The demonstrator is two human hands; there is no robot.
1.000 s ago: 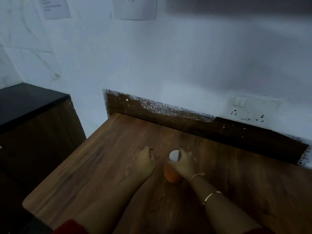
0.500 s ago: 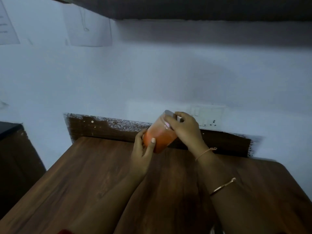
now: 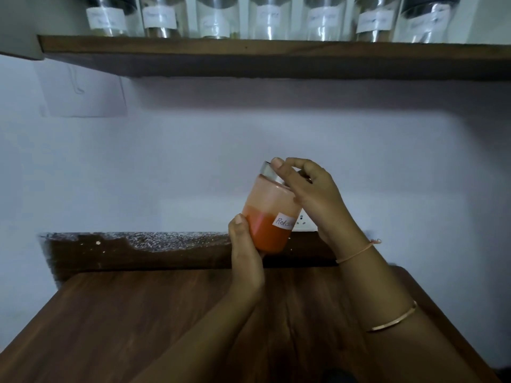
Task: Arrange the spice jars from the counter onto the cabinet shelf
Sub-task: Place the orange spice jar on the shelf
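A clear spice jar [image 3: 269, 214] half full of red-orange powder, with a silver lid and a white handwritten label, is held tilted in the air above the wooden counter [image 3: 143, 322]. My left hand [image 3: 244, 258] cups its bottom from the left. My right hand [image 3: 312, 194] grips the lid and upper side. High above runs the wooden cabinet shelf [image 3: 276, 55], where several labelled glass jars [image 3: 218, 19] stand in a row.
A white wall fills the middle, with a paper sheet [image 3: 83, 89] taped at the left. A wall socket [image 3: 302, 223] sits right behind the jar. A dark backsplash strip [image 3: 154, 250] borders the counter's far edge.
The jar was lifted off the counter by my right hand, my left hand joined under it, and both raised it higher. The view tilted up, revealing the shelf.
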